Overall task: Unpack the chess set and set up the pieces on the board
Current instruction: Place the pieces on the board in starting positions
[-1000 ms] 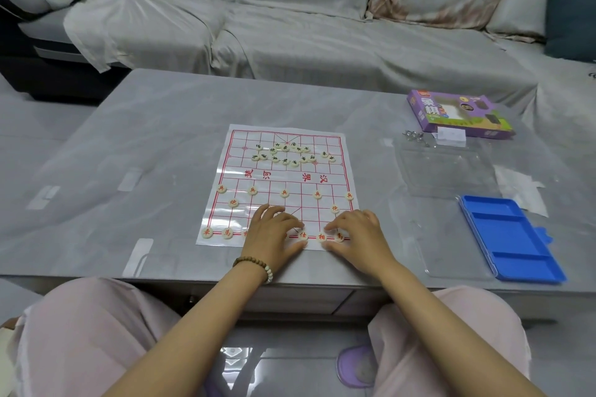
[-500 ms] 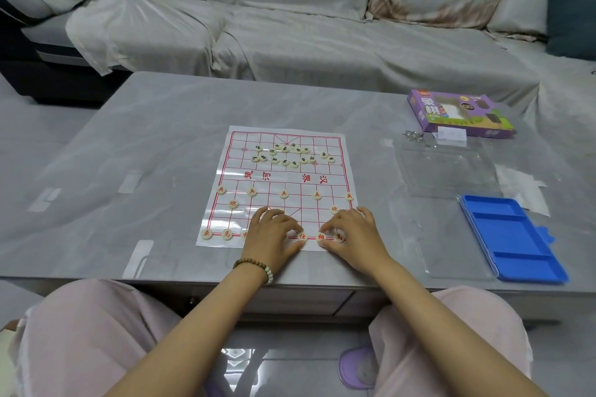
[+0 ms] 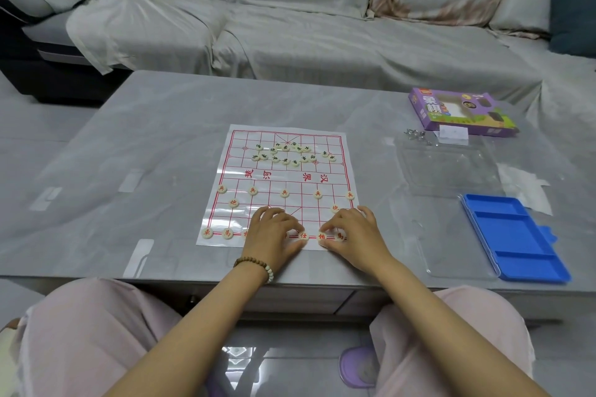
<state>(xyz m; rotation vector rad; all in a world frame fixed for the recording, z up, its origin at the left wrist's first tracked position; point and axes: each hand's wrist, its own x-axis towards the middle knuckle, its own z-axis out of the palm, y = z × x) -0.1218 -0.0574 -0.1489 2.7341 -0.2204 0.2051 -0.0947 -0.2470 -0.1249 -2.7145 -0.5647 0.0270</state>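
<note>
A paper chess board (image 3: 280, 177) with red grid lines lies on the grey table. Red-lettered round pieces stand in rows on its near half, among them five along one line (image 3: 284, 193). Several dark-lettered pieces (image 3: 292, 155) lie bunched on the far half. My left hand (image 3: 274, 235) rests on the near row, thumb and forefinger curled round a red piece (image 3: 303, 235). My right hand (image 3: 354, 235) pinches the neighbouring red piece (image 3: 322, 236). Both hands hide parts of that row.
To the right of the board lie a blue tray (image 3: 512, 235), a clear plastic lid (image 3: 445, 164), a purple box (image 3: 461, 109) and white paper (image 3: 522, 190). A covered sofa (image 3: 306, 26) stands behind the table. My knees are under the near table edge.
Both hands stay at the near row of the board, with only small finger shifts on the pieces. The view has moved slightly.
</note>
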